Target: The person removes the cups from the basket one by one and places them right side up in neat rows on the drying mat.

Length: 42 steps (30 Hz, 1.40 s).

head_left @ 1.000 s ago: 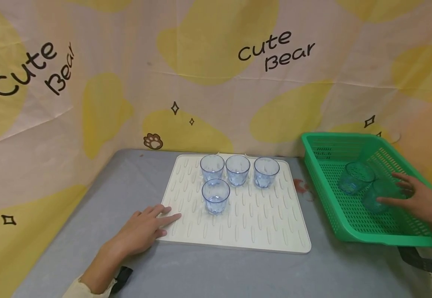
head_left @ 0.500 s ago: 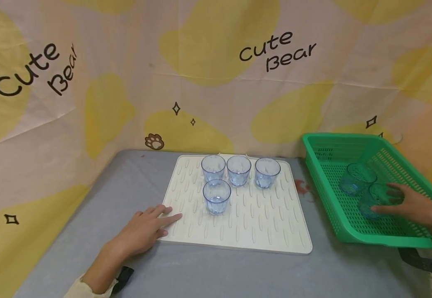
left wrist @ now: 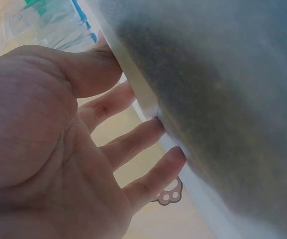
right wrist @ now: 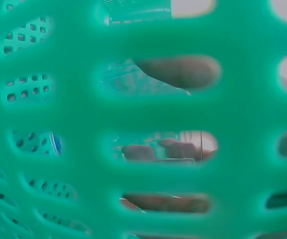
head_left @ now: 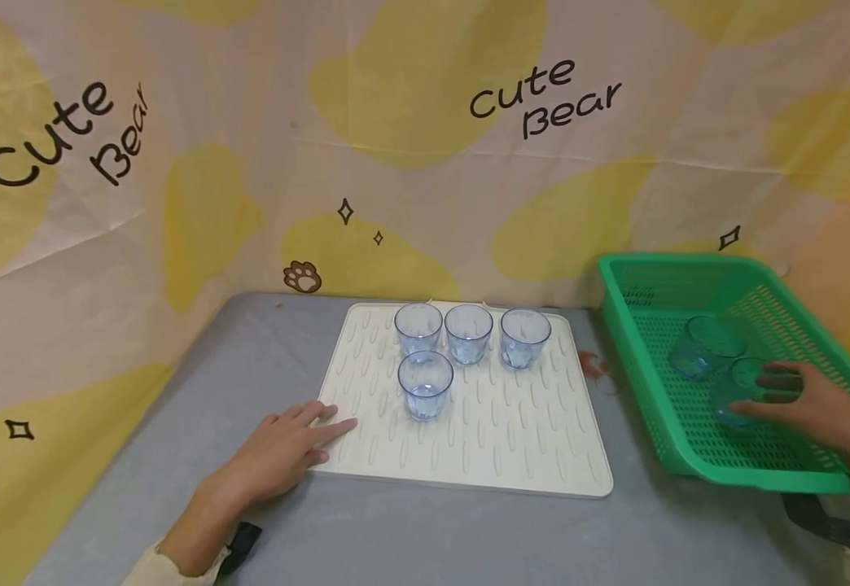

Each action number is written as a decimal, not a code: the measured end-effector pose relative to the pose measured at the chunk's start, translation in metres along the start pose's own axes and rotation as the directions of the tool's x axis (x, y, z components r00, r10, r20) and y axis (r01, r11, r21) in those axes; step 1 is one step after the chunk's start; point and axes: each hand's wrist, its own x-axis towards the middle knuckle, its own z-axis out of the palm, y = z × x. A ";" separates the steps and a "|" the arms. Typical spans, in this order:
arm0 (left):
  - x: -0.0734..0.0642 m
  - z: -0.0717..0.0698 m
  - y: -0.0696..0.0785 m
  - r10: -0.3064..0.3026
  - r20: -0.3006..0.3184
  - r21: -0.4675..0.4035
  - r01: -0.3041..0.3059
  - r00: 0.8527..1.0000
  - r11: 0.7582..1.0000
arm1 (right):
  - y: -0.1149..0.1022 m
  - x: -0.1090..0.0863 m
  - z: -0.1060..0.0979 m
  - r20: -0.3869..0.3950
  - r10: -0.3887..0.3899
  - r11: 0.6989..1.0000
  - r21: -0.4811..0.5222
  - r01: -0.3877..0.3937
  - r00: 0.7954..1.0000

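Observation:
My left hand (head_left: 282, 452) rests at the left edge of a white ribbed mat (head_left: 506, 443), fingers extended onto it; in the left wrist view its fingertips (left wrist: 173, 159) are right at the mat's edge. Over at the right, my right hand (head_left: 828, 411) reaches into a green plastic basket (head_left: 670, 431) and grips a clear bluish drinking glass (head_left: 729, 399), thumb on the near side, fingers on the far side. Through the basket's slots, the right wrist view shows parts of this glass (right wrist: 133, 82) and the fingers (right wrist: 183, 72) around it. Another glass (head_left: 699, 350) lies tilted just behind.
Several similar glasses stand upright on the mat: a row at the back with a left glass (head_left: 418, 325), a middle one (head_left: 467, 334) and a right one (head_left: 523, 338), plus one (head_left: 425, 387) in front. A patterned cloth (head_left: 410, 187) hangs behind the grey table (head_left: 425, 533).
My right hand has lowered and closed in on the nearer glass in the basket. The basket has shifted slightly, its back rim higher and front rim lower. My left hand has stayed put.

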 end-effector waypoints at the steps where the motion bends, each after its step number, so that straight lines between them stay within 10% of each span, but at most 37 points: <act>1: 0.000 -0.001 0.000 0.003 -0.003 0.001 -0.003 1.000 1.000 | 0.000 -0.002 0.000 -0.017 0.006 1.000 0.003 -0.005 1.000; 11: -0.001 -0.002 0.000 0.001 0.004 0.001 -0.001 1.000 1.000 | 0.021 0.005 0.004 -0.043 -0.043 0.998 0.038 0.045 0.998; 18: -0.001 -0.001 -0.001 0.012 0.002 -0.004 -0.012 1.000 1.000 | -0.020 -0.014 0.001 -0.080 -0.103 0.993 0.056 0.108 0.991; 42: 0.002 0.002 -0.002 -0.016 0.003 -0.008 0.016 1.000 1.000 | -0.027 -0.017 0.004 -0.129 -0.139 0.988 0.043 0.145 0.982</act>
